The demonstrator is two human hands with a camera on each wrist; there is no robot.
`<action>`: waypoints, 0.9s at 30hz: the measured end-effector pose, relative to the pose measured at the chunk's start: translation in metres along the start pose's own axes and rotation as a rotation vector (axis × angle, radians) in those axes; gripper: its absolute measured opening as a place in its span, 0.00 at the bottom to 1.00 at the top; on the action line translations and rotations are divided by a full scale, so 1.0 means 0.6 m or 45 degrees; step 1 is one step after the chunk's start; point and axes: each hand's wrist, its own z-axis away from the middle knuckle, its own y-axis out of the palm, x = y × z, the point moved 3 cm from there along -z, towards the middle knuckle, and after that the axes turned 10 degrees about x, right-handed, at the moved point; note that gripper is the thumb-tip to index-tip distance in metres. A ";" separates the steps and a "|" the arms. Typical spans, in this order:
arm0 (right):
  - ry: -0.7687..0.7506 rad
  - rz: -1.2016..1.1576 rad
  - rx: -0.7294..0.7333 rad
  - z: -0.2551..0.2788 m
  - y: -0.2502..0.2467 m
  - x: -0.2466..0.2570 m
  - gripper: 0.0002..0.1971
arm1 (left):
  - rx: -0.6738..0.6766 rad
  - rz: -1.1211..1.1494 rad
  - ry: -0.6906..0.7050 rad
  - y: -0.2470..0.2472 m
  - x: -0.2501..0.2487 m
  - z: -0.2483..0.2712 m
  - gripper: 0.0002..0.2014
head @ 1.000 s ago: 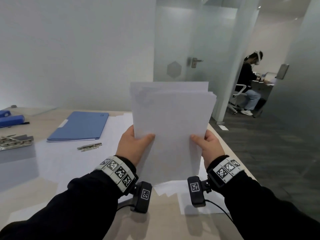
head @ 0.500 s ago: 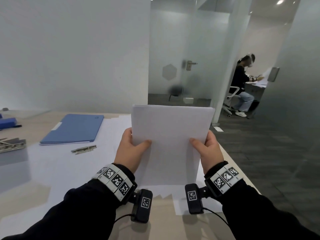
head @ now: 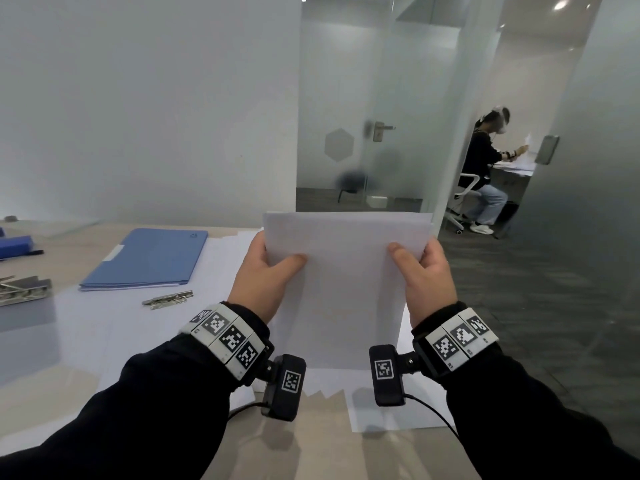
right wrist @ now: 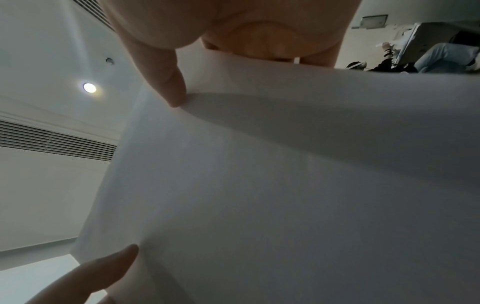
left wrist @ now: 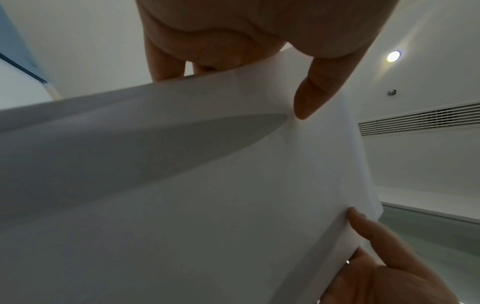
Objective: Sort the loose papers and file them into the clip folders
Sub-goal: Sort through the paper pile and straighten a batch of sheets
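Papers in a squared white stack stand upright above the near edge of the pale counter, over more loose sheets spread flat there; at ten o'clock from the stack lie a blue folder and, nearer, a thin metal clip bar, with a person seated at a desk at two o'clock. The left hand and right hand each grasp a side edge of the stack, thumbs on the near face and fingers behind it.
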 end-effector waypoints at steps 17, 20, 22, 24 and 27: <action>0.259 -0.001 0.088 0.021 -0.021 -0.065 0.12 | -0.004 -0.094 -0.210 -0.003 0.074 0.020 0.07; 0.242 -0.002 0.099 0.033 -0.024 -0.073 0.13 | 0.021 -0.084 -0.209 0.001 0.079 0.024 0.12; 0.199 -0.002 0.073 0.033 -0.024 -0.067 0.12 | 0.029 -0.088 -0.168 0.006 0.067 0.019 0.15; 0.148 -0.008 0.078 0.020 -0.021 -0.049 0.12 | 0.029 -0.112 -0.116 0.009 0.044 0.005 0.18; 0.114 -0.039 0.096 0.000 -0.017 -0.023 0.12 | 0.034 -0.111 -0.082 0.011 0.010 -0.018 0.23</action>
